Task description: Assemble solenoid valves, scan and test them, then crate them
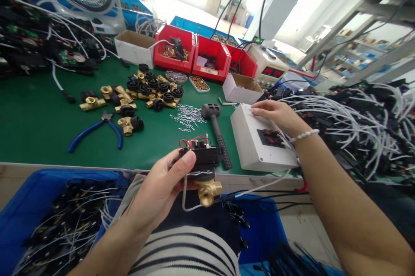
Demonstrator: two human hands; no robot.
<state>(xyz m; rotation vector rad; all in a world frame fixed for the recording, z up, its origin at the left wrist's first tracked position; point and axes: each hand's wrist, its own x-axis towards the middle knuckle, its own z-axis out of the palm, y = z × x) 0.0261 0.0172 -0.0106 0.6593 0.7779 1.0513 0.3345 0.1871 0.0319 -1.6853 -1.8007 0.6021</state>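
One assembled brass valve (205,171) was gripped closed in the left hand (162,189) just before the white test box (259,140), on which the right hand (275,114) lay open, while many unfinished valves (152,90) remained left of it.

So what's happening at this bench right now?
A person holds a brass valve with a black wired top in the left hand, above the green table's near edge. The right hand rests flat on a white box. More brass valves, blue pliers and a black mallet lie on the table.
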